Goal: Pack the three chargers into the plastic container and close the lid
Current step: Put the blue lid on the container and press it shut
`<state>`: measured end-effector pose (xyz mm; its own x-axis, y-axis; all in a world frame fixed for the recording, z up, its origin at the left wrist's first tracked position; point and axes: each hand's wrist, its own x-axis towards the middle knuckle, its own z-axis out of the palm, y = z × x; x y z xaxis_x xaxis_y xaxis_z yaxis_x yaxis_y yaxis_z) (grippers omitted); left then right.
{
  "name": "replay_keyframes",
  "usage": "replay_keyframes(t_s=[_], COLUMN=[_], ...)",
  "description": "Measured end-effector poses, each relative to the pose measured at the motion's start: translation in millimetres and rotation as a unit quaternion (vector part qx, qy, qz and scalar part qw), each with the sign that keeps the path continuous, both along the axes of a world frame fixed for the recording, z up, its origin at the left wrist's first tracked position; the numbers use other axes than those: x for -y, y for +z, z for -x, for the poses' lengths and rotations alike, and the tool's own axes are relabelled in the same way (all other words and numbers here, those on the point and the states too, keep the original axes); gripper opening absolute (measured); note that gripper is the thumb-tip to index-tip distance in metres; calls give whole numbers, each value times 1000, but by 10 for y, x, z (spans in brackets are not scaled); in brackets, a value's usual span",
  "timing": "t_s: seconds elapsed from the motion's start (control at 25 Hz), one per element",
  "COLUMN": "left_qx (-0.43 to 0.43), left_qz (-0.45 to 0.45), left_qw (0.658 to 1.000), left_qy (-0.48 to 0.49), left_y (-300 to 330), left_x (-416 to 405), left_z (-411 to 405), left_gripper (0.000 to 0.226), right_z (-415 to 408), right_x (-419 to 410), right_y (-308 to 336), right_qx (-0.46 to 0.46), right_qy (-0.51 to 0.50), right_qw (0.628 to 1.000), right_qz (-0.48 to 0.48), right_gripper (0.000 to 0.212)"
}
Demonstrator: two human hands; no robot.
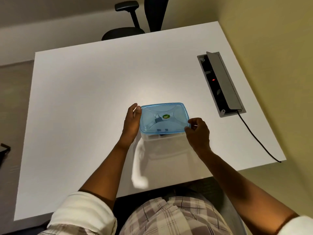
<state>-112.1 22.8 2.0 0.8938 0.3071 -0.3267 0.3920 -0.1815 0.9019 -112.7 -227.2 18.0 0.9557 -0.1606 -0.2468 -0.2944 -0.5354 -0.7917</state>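
blue lid (163,118) on clear container (163,136), between both hands | left hand (131,123) fingers (137,110) together, flat against lid's edge | right hand (199,131) fingers (190,123) pinching lid corner | green round sticker (166,117), writing unreadable | charger (158,119) seen through lid | white table (84,99)

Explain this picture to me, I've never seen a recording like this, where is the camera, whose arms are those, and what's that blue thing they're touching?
There is one picture, taken by a wide-angle camera worn on a person's head, looking forward and down. No machine is involved: the arms belong to the wearer, who has rolled-up sleeves and a checked shirt.

On the white table stands a clear plastic container with a translucent blue lid lying on top. Through the lid you can see a dark charger with its cable; how many chargers are inside cannot be told. The left hand rests against the lid's left edge, and the right hand pinches its near right corner. Whether the lid is fully snapped shut cannot be told.

To the right, a grey socket box is sunk into the table, flap open, with a black cable running out. A black office chair stands beyond the table.
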Motion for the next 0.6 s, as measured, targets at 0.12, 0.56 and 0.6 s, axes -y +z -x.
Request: replay_keyframes(t_s=[0.12,0.56,0.6], left_qx=[0,9,-5], left_qz=[1,-235,-256], left_qw=[1000,969,964], left_qy=[2,-70,-75], left_y=[-18,-174,-189], left_x=[36,215,253], left_z=[114,167,141], left_gripper=[60,66,70], right_z=[83,-4,-65], right_x=[-14,-52,-88], right_y=[-59,-64,-40], right_qx=[-10,15,34], right_qy=[7,54,62], right_qw=[1000,995,993], right_qz=[5,83,94], right_gripper=[26,34,35])
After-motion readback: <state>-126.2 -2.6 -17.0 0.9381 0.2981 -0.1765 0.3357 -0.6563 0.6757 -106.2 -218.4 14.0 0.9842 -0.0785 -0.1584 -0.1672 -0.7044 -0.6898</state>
